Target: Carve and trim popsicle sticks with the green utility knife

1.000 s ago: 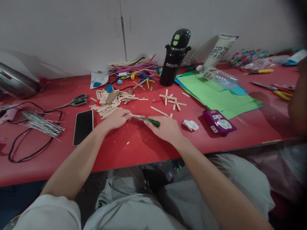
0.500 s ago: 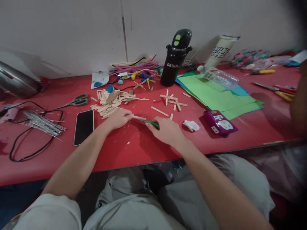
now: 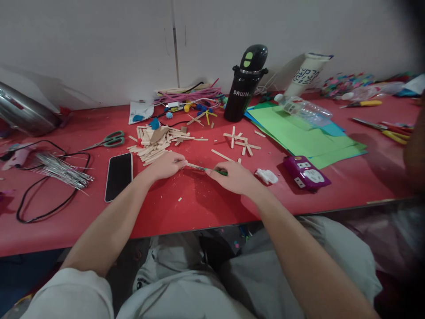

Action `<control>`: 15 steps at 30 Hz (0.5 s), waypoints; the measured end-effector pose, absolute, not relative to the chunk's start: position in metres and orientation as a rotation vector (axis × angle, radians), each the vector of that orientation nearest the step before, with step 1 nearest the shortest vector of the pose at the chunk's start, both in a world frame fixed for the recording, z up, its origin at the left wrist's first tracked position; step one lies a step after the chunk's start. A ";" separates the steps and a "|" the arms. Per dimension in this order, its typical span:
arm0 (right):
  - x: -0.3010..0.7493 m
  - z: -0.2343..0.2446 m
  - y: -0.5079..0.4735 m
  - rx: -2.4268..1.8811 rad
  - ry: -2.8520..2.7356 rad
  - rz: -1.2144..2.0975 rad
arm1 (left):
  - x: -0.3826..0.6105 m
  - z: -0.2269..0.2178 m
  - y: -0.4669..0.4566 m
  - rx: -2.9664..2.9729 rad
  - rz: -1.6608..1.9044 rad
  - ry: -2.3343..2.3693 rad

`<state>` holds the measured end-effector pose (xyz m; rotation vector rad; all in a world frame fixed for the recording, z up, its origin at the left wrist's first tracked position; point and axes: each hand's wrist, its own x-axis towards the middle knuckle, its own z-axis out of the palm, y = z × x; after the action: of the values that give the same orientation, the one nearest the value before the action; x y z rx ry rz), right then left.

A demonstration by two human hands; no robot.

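Note:
My left hand (image 3: 170,165) is closed, pinching one end of a wooden craft stick (image 3: 191,165) just above the table. Wrapped in my right hand (image 3: 235,178) is a green-handled craft knife (image 3: 222,172). Its thin blade lies against the stick, between the two hands. Behind my left hand spreads a heap of craft sticks (image 3: 154,148). Crossed sticks (image 3: 247,145) stand past my right hand, and a single loose stick (image 3: 222,155) lies nearer. Small wood chips (image 3: 179,199) dot the red table (image 3: 195,212).
A phone (image 3: 118,177), green scissors (image 3: 113,139) and metal wires (image 3: 64,170) lie left. On the right are a purple power adapter (image 3: 305,173), white crumpled tissue (image 3: 266,176) and green paper sheets (image 3: 299,133). A black bottle (image 3: 244,88) stands behind. Another person's arm (image 3: 413,146) shows far right.
The knife has tilted and shifted slightly along the stick, its handle now more covered by my right hand. The view has moved a little. Both hands keep their holds.

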<state>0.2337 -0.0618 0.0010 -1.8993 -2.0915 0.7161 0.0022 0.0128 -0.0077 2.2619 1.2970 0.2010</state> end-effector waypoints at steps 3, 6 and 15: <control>0.229 -0.001 -0.066 -1.942 -2.097 0.597 | 0.003 -0.008 0.013 2.260 0.206 1.338; 0.221 -0.002 -0.074 -2.025 -2.122 0.365 | 0.003 -0.008 0.013 2.259 0.227 1.338; 0.219 -0.002 -0.076 -2.046 -2.147 0.424 | 0.004 -0.009 0.014 2.278 0.209 1.312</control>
<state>0.2194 -0.0762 -0.0024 -2.0461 -2.1475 0.4236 0.0040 0.0135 -0.0094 2.2779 1.3118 0.2085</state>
